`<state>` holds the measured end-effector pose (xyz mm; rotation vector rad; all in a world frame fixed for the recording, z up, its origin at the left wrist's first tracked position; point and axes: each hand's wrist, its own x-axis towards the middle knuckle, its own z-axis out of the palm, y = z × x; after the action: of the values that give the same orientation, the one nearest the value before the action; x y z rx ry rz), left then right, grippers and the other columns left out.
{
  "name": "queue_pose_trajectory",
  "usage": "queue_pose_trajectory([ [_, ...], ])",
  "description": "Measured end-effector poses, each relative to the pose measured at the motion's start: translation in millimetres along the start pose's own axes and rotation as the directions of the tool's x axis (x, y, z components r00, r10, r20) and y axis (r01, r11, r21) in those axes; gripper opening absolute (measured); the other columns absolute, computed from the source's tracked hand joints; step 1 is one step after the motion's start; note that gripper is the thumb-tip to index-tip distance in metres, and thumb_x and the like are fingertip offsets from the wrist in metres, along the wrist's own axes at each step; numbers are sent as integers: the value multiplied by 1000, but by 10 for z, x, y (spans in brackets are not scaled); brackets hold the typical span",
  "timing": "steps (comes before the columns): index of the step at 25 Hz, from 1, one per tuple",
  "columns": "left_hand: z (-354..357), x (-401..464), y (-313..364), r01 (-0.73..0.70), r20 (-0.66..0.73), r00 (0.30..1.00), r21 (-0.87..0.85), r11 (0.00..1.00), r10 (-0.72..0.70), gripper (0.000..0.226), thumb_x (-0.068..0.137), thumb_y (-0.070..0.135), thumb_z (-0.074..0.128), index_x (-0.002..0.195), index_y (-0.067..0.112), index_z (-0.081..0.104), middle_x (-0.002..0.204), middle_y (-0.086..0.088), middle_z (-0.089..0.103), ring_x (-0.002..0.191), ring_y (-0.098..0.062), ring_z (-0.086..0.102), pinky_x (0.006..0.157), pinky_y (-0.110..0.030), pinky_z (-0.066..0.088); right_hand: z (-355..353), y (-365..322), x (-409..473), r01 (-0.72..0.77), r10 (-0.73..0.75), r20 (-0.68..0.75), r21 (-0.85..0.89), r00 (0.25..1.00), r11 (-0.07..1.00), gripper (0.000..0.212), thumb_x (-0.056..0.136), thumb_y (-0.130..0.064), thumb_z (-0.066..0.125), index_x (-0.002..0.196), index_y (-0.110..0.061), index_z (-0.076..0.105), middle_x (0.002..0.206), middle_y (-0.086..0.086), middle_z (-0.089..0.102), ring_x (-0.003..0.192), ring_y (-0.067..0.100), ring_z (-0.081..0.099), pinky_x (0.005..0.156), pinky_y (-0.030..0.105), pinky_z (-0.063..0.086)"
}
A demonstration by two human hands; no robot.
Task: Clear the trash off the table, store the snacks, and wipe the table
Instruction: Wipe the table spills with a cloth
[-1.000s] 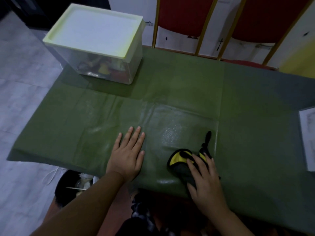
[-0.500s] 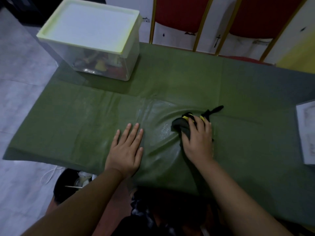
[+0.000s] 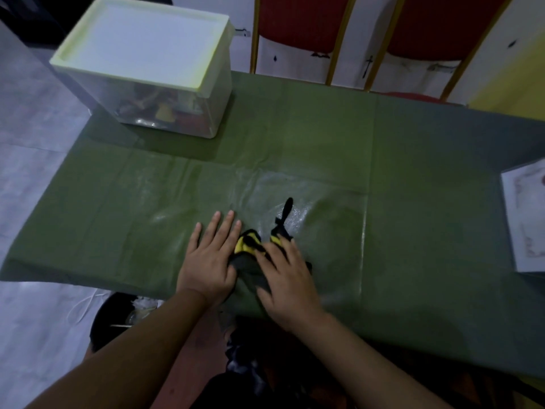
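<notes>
A green cloth covers the table point(image 3: 413, 178), with a wet sheen in its middle. My right hand point(image 3: 287, 276) presses flat on a black and yellow rag point(image 3: 249, 252) near the table's front edge; a black strap of the rag points away from me. My left hand point(image 3: 211, 255) lies flat on the cloth just left of the rag, fingers straight, its edge touching the rag. A clear storage box point(image 3: 153, 75) with a pale yellow-green lid stands shut at the back left, with snack packets visible inside.
A white sheet of paper point(image 3: 528, 219) lies at the table's right edge. Two red chairs point(image 3: 300, 22) with gold frames stand behind the table. A dark bin point(image 3: 118, 317) with trash sits on the floor below the front left edge.
My right hand has pulled the rag back toward me and to the left, up against my left hand. The left hand has stayed flat in about the same spot.
</notes>
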<state>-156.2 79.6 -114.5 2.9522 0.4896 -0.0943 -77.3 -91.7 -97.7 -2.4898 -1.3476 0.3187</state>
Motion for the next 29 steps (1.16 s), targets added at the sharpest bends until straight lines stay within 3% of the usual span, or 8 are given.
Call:
queue_pose_trajectory([
  [5, 19, 0, 3, 26, -20, 999, 3, 1000, -26, 61, 94, 41, 27, 151, 19, 25, 161, 0, 19, 150, -19, 9, 119, -50, 15, -27, 201, -654, 69, -68, 19, -35, 998, 997, 63, 72, -38, 56, 131, -14, 53, 141, 6, 48, 139, 32, 31, 116, 52, 22],
  [12, 54, 7, -15, 18, -19, 1000, 8, 1000, -18, 61, 94, 41, 28, 151, 20, 23, 161, 1, 17, 150, -19, 8, 119, -50, 15, -195, 860, -1019, -130, 129, -97, -11, 987, 991, 61, 71, -28, 54, 129, -7, 57, 138, 12, 50, 136, 36, 34, 112, 57, 24],
  [17, 56, 4, -22, 21, -18, 1000, 18, 1000, -20, 61, 94, 41, 28, 151, 20, 23, 161, 1, 17, 150, -19, 7, 119, -50, 14, -355, 1299, -607, -328, 322, -227, 12, 919, 945, 55, 79, -28, 45, 127, -2, 56, 136, 17, 50, 131, 39, 35, 109, 59, 29],
  [25, 69, 5, -25, 23, -15, 1000, 24, 999, -23, 61, 95, 42, 27, 152, 21, 22, 161, 1, 17, 150, -18, 6, 119, -49, 13, -396, 1215, 310, -490, 486, -334, 81, 807, 868, 49, 85, -24, 54, 129, 0, 54, 136, 20, 48, 132, 41, 34, 113, 55, 23],
  [29, 58, -3, -21, 27, -15, 1000, 24, 999, -26, 61, 95, 41, 27, 152, 21, 22, 161, 1, 16, 150, -18, 7, 120, -49, 13, -363, 966, 586, -471, 472, -282, 75, 835, 879, 52, 85, -26, 56, 130, -1, 53, 138, 18, 47, 133, 39, 33, 113, 54, 23],
])
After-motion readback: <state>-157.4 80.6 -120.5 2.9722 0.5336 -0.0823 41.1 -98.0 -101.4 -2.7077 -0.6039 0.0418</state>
